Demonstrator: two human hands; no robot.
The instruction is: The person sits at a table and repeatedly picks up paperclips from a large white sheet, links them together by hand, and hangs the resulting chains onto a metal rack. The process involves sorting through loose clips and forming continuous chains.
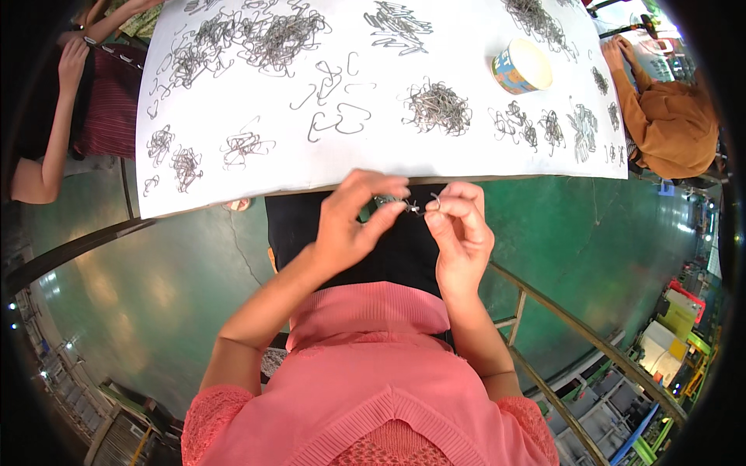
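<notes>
Right hand (464, 227) pinches metal wire (435, 199) between thumb and finger, facing the half-curled left hand (348, 216), hold unclear.

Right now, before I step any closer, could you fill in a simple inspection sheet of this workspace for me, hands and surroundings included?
Surface: white tabletop, near edge just beyond the hands.
Work pieces: heaps of bent wire hooks, with some loose between them.
Clutter: blue-and-orange patterned paper tub, standing among the heaps.
Left hand: thumb and fingers curved around small metal bits, blurred; grip unclear.
Right hand: pinching a small metal wire piece.
Cables: none certain; a thin dark line on the green floor could be cord or crack.
Surroundings: one person's bare arm at left, a person in a brown top at right.
</notes>
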